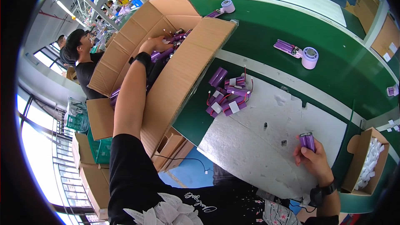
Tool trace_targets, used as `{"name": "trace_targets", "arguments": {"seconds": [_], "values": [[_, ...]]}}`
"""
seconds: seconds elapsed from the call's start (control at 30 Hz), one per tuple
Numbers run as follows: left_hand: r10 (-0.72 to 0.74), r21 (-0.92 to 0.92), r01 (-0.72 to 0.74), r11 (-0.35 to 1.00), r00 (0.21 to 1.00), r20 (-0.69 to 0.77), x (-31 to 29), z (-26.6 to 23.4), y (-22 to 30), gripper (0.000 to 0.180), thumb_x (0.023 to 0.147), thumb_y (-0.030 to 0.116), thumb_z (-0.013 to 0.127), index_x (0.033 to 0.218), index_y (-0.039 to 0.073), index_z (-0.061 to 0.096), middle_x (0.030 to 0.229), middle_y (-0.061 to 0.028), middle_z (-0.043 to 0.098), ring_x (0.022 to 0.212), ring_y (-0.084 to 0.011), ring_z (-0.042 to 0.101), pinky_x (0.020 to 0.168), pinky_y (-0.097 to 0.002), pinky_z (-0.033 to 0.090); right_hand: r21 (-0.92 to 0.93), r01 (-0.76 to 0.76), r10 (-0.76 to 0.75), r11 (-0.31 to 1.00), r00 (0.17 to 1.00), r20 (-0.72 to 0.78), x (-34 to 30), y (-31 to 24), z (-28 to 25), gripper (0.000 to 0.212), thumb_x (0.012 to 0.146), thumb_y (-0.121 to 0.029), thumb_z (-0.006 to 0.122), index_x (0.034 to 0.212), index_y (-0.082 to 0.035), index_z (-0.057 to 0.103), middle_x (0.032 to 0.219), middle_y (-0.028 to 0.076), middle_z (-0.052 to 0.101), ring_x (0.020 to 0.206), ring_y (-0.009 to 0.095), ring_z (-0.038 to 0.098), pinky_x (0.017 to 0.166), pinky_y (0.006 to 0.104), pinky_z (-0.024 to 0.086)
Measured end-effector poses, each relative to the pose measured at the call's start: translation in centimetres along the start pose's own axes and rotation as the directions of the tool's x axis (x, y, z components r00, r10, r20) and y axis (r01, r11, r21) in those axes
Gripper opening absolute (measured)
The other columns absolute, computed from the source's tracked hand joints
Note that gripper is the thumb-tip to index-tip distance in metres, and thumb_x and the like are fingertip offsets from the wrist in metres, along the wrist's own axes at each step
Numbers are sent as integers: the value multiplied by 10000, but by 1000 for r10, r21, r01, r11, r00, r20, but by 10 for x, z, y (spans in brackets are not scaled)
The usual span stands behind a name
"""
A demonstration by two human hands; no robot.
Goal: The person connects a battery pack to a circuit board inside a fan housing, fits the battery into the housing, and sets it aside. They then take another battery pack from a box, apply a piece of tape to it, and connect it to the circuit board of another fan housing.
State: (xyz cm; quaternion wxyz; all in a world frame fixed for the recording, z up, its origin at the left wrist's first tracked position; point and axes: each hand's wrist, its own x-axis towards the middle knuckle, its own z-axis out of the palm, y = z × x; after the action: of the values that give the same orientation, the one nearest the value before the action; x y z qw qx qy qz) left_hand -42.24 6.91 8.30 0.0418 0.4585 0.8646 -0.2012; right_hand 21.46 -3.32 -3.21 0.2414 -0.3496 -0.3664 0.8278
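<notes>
My left hand (155, 45) reaches into a tall open cardboard box (189, 64) at the left. Its fingers curl down onto a purple battery pack (162, 54) among several others in there; the fingertips are partly hidden. My right hand (314, 158), above the right part of a worn white board (254, 141), grips a purple battery pack (307, 141) with its cell ends facing up and away. A heap of purple battery packs (229, 91) with white labels and red and black wires lies at the board's far left corner.
A small carton (362, 158) of white pieces stands at the right. On the green conveyor belt (258, 29) beyond lie a lilac device part (298, 54) and another such part (225, 7). Co-workers sit further along the line, one person (83, 58) behind the box.
</notes>
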Motion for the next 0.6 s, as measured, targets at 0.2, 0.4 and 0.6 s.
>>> {"name": "trace_targets", "arguments": {"seconds": [0.2, 0.4, 0.6], "values": [[188, -190, -171, 967, 979, 75, 1, -4, -20, 795, 777, 573, 638, 1416, 127, 482, 1337, -183, 571, 1223, -280, 543, 1021, -367, 421, 5, -8, 8, 1000, 1000, 0, -1, 1, 0, 429, 917, -132, 630, 1295, -3, 474, 898, 133, 638, 675, 185, 613, 595, 319, 509], [98, -456, -79, 887, 995, 19, -11, 0, -15, 662, 771, 477, 684, 1315, 111, 592, 1185, -151, 668, 1063, -255, 626, 927, -356, 476, 12, -13, 13, 1000, 1000, -1, -1, 1, 0, 438, 913, -143, 646, 1293, -5, 476, 899, 132, 640, 678, 186, 617, 597, 321, 511], [45, -187, -55, 981, 997, -60, 0, 5, -7, 614, 750, 408, 717, 1273, 101, 626, 1134, -125, 689, 992, -223, 643, 875, -324, 494, 7, -14, 14, 1000, 1000, 9, -1, -1, 0, 437, 915, -143, 643, 1294, 0, 477, 907, 133, 643, 696, 187, 619, 610, 326, 513]]}}
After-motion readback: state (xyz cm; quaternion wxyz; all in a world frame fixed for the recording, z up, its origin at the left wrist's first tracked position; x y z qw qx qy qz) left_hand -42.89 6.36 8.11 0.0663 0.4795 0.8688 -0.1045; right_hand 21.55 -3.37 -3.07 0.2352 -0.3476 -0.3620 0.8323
